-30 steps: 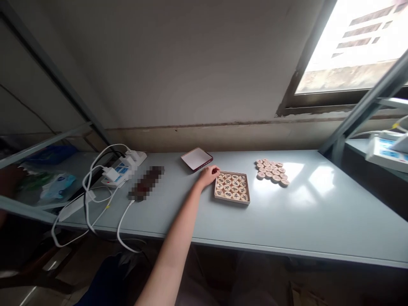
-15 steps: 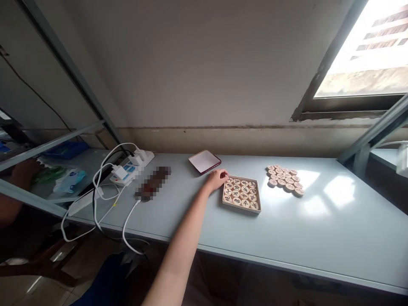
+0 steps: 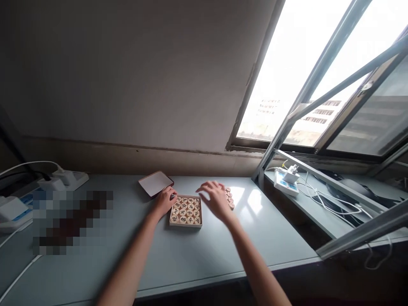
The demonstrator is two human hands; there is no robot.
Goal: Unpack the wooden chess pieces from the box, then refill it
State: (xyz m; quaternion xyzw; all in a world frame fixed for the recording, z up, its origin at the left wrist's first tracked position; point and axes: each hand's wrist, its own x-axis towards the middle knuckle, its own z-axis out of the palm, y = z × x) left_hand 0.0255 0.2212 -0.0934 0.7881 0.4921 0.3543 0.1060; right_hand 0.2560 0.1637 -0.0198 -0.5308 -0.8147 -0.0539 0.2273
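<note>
- Two hands are working at a wooden tray [image 3: 185,211] of Chinese chess pieces [image 3: 185,211] sitting on the table [image 3: 204,255]
- Left hand [image 3: 165,201]: fingers are curling at the tray's left corner, grip unclear
- Right hand [image 3: 216,200]: fingers are spreading open, just beside the loose pieces [image 3: 229,198] right of the tray

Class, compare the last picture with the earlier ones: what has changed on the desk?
The right hand has come in, open, over the loose xiangqi pieces; nothing is visibly gripped. The left hand, the wooden tray of pieces and the lid beside it stayed as they were.
</note>
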